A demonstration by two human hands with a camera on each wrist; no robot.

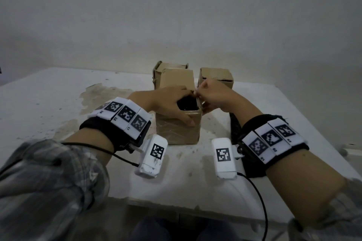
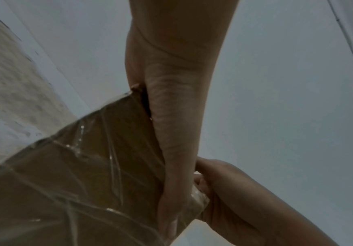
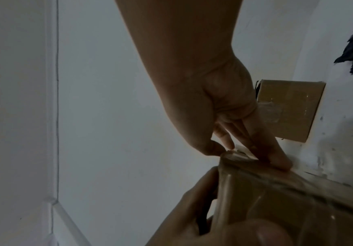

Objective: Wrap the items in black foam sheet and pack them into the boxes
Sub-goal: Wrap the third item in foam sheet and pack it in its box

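Note:
A taped cardboard box stands at the table's middle, with a black foam bundle showing in its open top. My left hand grips the box's top, thumb down the front face and fingers over the rim. The left wrist view shows that thumb lying along the taped box. My right hand pinches the flap at the box's right top edge. In the right wrist view, thumb and forefinger of the right hand nip that flap while the other fingers lie on the box.
Two more cardboard boxes stand behind: one with a raised flap, one to its right, which also shows as the far box. A black foam sheet lies under my right wrist. The white table is stained at the left.

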